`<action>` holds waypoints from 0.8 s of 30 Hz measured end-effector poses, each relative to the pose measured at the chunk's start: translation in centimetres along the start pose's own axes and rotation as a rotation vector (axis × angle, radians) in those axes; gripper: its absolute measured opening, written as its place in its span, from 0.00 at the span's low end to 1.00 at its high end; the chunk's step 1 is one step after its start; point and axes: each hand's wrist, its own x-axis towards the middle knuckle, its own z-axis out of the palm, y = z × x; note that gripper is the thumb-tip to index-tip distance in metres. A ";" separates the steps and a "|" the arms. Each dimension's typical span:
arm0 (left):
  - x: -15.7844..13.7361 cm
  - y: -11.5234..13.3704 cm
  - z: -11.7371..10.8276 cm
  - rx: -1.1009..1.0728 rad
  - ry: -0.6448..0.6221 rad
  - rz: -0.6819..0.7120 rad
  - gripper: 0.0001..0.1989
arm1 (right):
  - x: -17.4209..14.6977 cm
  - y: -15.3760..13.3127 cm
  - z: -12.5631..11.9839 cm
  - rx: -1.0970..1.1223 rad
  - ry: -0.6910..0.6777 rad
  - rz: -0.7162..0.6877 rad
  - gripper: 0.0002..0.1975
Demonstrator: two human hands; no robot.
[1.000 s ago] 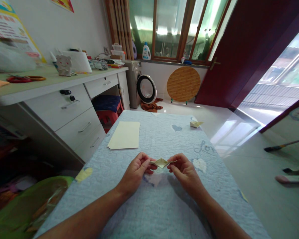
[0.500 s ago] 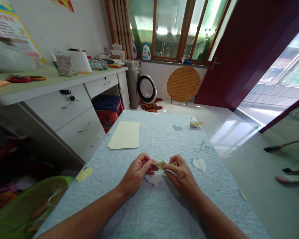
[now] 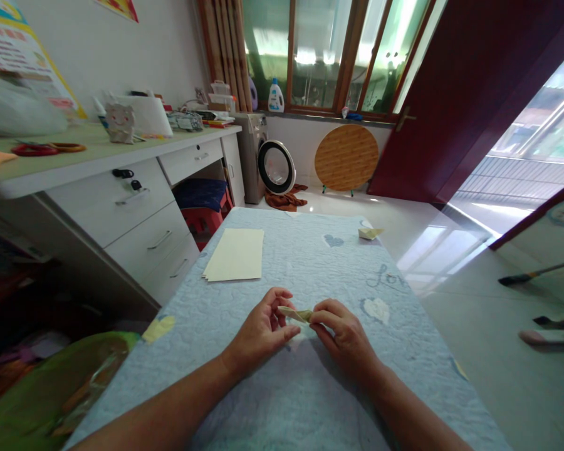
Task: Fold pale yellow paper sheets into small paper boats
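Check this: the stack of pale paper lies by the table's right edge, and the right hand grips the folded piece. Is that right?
The side is wrong: in the head view, the stack of pale paper lies by the left edge of the table. The right hand grips the folded piece.

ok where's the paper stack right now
In the head view, the paper stack lies flat on the blue cloth, left of the picture's centre, near the cloth's far left corner, beyond the left hand and the folded paper.

The paper [image 3: 295, 314], pale yellow, is folded into a narrow, creased strip, lying left to right, near and central, its right end hidden.
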 end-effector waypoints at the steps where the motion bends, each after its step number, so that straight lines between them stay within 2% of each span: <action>1: 0.0 0.0 0.0 0.025 0.004 -0.003 0.24 | 0.0 0.0 0.1 0.010 -0.003 -0.004 0.08; 6: 0.0 0.3 -0.2 0.212 -0.059 0.030 0.08 | -0.5 0.0 0.8 0.052 -0.008 0.111 0.03; 7: 0.0 0.5 -0.3 0.241 -0.066 0.057 0.07 | -0.5 -0.1 0.8 0.058 -0.008 0.133 0.06; 9: -0.1 0.7 -0.3 0.266 -0.071 0.102 0.06 | -0.6 -0.1 0.9 0.058 -0.034 0.121 0.11; 12: -0.2 0.9 -0.1 0.293 -0.075 0.134 0.06 | -0.5 -0.3 0.7 0.032 -0.124 0.049 0.07; 14: -0.2 1.0 0.0 0.313 -0.075 0.148 0.06 | -0.4 -0.5 0.6 0.026 -0.169 0.037 0.09; 17: -0.3 1.0 0.1 0.332 -0.068 0.164 0.05 | -0.2 -0.7 0.4 0.057 -0.178 0.060 0.13; 24: -0.4 0.7 -0.1 0.322 0.018 0.161 0.09 | 0.4 -0.9 0.2 0.135 -0.164 0.125 0.17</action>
